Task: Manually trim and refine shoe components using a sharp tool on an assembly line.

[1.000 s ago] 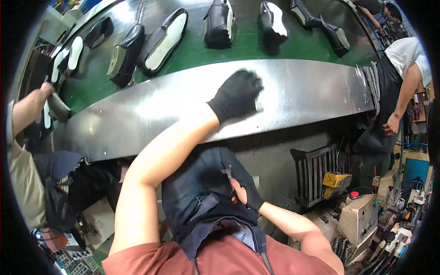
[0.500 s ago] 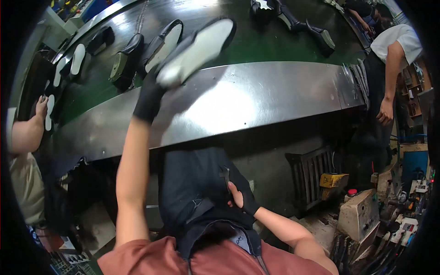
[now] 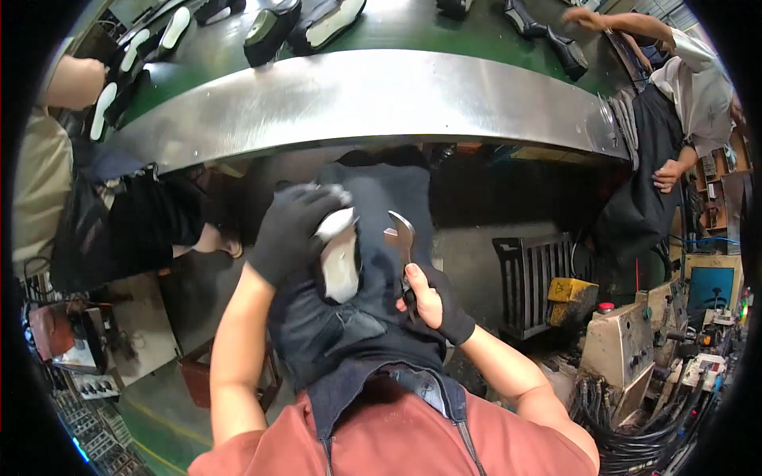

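Above my lap my left hand [image 3: 298, 226], in a black fingerless glove, is closed round one end of a shoe [image 3: 341, 266]. The shoe's white underside faces up, and its upper is mostly hidden below. To the right, my right hand [image 3: 432, 305], gloved the same way, is wrapped round the handles of metal pincers [image 3: 403, 236]. The jaws of the pincers point up and away from me, apart from the shoe. A dark apron [image 3: 389, 186] covers my lap beneath both hands.
A conveyor with a shiny metal edge [image 3: 373, 91] curves across ahead, carrying several dark shoes [image 3: 274, 32]. Co-workers stand at left and right; one person's hand [image 3: 583, 17] reaches over the belt. At right are a slatted black rack [image 3: 533, 285], a yellow block [image 3: 573, 289] and a control box [image 3: 623, 341].
My left hand has brought the shoe from over the conveyor's edge back to my lap. My right hand has lifted the pincers slightly. The view has tilted downward.
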`<state>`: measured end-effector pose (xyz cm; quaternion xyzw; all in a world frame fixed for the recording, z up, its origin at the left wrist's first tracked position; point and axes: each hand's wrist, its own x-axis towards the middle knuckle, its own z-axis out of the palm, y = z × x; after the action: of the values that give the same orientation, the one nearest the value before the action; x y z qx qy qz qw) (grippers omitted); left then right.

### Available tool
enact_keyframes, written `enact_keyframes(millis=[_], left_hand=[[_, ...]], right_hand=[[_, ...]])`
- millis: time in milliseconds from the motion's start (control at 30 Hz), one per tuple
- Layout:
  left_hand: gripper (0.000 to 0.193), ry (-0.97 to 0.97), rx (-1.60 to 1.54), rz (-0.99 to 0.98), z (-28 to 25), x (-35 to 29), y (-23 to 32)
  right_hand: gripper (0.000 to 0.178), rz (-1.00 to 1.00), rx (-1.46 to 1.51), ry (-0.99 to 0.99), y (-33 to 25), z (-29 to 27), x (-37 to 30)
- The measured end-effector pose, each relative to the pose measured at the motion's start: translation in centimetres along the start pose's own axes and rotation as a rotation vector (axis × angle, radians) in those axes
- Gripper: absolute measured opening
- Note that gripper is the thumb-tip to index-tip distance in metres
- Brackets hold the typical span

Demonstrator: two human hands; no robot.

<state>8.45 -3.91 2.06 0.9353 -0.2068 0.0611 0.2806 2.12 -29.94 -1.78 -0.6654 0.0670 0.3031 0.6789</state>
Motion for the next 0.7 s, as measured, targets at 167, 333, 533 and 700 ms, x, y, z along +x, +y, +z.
enact_keyframes(millis=[167, 333, 533, 700], left_hand=[[0.031, -0.052, -0.528, -0.309, 3.5, 4.9, -3.5], [0.065, -0.047, -1.0, -0.268, 7.2, 4.9, -7.3], [0.075, -0.035, -1.156, -0.311, 6.1, 4.9, -5.5], [0.071, 0.111, -1.261, -0.239, 7.0, 3.6, -6.0]], right_hand=[[0.046, 0.1, -0.013, -0.084, 1.3, 2.3, -2.0], [0.046, -0.185, -0.454, -0.111, 0.4, 2.5, 2.9], [0.057, 0.23, 0.133, -0.447, -4.6, 0.7, 7.9], [0.057, -0.158, -0.404, -0.186, -2.2, 4.7, 5.3]])
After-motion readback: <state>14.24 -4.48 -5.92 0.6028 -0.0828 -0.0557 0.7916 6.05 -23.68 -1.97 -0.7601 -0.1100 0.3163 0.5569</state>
